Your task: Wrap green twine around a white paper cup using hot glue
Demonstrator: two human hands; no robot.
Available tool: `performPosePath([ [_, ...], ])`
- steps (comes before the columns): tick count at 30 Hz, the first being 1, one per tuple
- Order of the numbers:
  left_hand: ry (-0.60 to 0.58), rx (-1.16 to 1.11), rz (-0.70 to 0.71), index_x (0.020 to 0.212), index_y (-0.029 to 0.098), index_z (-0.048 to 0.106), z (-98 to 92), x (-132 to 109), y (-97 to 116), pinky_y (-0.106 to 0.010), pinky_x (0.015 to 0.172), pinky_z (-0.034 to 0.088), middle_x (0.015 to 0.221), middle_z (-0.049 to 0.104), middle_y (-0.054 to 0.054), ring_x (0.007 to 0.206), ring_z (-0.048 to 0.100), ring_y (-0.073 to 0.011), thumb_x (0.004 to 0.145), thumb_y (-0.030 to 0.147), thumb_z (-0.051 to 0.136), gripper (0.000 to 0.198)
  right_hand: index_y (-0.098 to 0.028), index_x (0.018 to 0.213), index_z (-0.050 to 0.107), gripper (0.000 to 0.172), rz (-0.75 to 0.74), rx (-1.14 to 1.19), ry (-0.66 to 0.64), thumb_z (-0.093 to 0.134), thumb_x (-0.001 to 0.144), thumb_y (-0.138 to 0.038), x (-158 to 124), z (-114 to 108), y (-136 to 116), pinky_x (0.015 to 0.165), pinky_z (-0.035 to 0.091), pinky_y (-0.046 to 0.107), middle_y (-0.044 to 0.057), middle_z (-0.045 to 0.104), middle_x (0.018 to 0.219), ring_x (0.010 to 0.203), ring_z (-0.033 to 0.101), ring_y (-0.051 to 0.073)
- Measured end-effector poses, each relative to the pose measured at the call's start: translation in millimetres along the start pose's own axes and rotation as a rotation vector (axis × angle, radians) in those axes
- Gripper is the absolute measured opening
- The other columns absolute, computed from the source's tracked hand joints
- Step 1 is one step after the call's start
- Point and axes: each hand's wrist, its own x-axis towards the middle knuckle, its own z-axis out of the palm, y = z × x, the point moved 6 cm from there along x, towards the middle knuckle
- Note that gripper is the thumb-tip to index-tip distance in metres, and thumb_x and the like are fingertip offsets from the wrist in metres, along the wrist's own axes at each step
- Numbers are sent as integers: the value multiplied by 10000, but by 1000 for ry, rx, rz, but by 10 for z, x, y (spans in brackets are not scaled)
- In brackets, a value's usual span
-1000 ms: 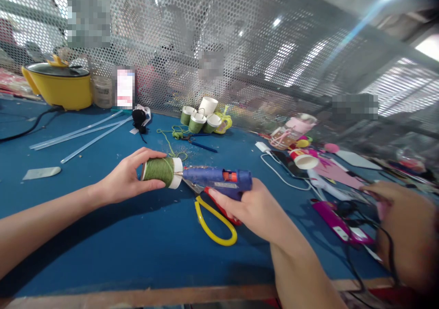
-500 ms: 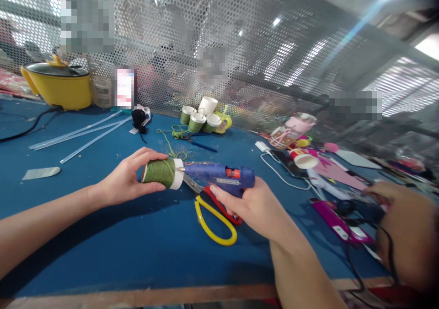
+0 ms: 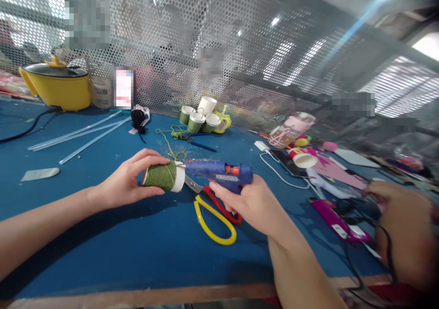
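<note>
The cord-wrapped cup [image 3: 163,176] is held on its side just above the table [image 3: 137,249], with my left grip [image 3: 126,183] closed round its green middle and its white rim turned toward my other hand. My right grip [image 3: 252,203] is wrapped tight on the handle of the glue gun [image 3: 219,174]. In the last second its nozzle has crept from the face of that rim up to the top edge, where the last turn of cord meets bare paper, so I judge the gluing has reached that seam. Directly under the gun lie the scissors [image 3: 214,213], with yellow and red loops, the one thing crowding the space beneath my work. Loose green cord [image 3: 169,146] trails back toward a cluster of finished cups [image 3: 200,119] by the mesh screen [image 3: 240,48]. Glue sticks [image 3: 82,137] lie off to the left. At my right another person's hand [image 3: 401,226] works among black cables [image 3: 356,208], well apart from mine.
</note>
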Motion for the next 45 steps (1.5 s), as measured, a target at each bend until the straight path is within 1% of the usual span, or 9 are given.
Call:
performPosePath([
  [10, -25, 37, 66, 1210, 206, 450, 23, -7, 30, -395, 922, 444, 1159, 481, -116, 1092, 488, -242, 810, 289, 603, 436, -198, 485, 480, 308, -3, -5, 8, 579, 750, -321, 20, -4, -2, 397, 416, 212, -54, 464, 353, 319, 432, 87],
  [23, -65, 129, 133, 1226, 227, 431, 55, -33, 62, -430, 927, 426, 1209, 457, -122, 1107, 465, -258, 838, 236, 562, 409, -199, 454, 448, 336, 8, 8, 4, 573, 748, -302, 57, 22, 1, 396, 397, 212, -51, 464, 346, 321, 433, 85],
  [27, -52, 147, 151, 1220, 223, 428, 53, -30, 75, -425, 931, 424, 1221, 447, -126, 1116, 461, -254, 844, 204, 551, 396, -191, 492, 470, 310, 10, 58, -29, 563, 762, -314, 85, 30, 60, 426, 411, 214, -50, 471, 360, 345, 446, 82],
  [30, -39, 168, 169, 1206, 217, 439, 57, -33, 84, -424, 930, 424, 1219, 450, -128, 1109, 463, -251, 847, 186, 541, 374, -169, 619, 545, 226, -14, 199, -57, 561, 777, -330, 129, 38, 115, 469, 412, 216, -60, 469, 379, 383, 455, 81],
  [33, -23, 177, 173, 1201, 216, 445, 56, -38, 78, -424, 925, 428, 1221, 449, -131, 1108, 465, -253, 847, 174, 533, 367, -153, 730, 561, 186, 4, 380, -21, 596, 751, -334, 209, 4, 216, 439, 368, 208, -76, 458, 395, 374, 411, 69],
  [36, -7, 180, 171, 1200, 204, 449, 50, -40, 67, -420, 926, 433, 1224, 444, -138, 1112, 464, -255, 842, 167, 535, 370, -141, 660, 551, 256, 69, 455, 106, 652, 676, -375, 321, -78, 394, 448, 370, 216, -31, 523, 484, 438, 461, 85],
  [39, 2, 181, 170, 1201, 209, 448, 46, -39, 61, -425, 930, 433, 1225, 443, -137, 1115, 463, -257, 839, 165, 537, 375, -133, 703, 577, 330, 138, 362, 226, 644, 646, -450, 431, -146, 604, 507, 416, 228, 27, 609, 641, 546, 532, 111],
  [42, 10, 193, 183, 1199, 216, 445, 44, -37, 76, -434, 929, 431, 1220, 448, -135, 1113, 464, -260, 836, 163, 541, 379, -132, 688, 568, 316, 199, 258, 198, 591, 709, -447, 529, -100, 788, 489, 423, 220, 43, 615, 641, 521, 533, 104],
  [45, 7, 206, 203, 1188, 206, 446, 44, -30, 106, -446, 918, 436, 1209, 453, -142, 1099, 473, -263, 835, 152, 540, 370, -148, 677, 530, 284, 259, 156, 187, 555, 762, -418, 602, -46, 946, 457, 417, 213, 29, 586, 555, 457, 528, 102],
])
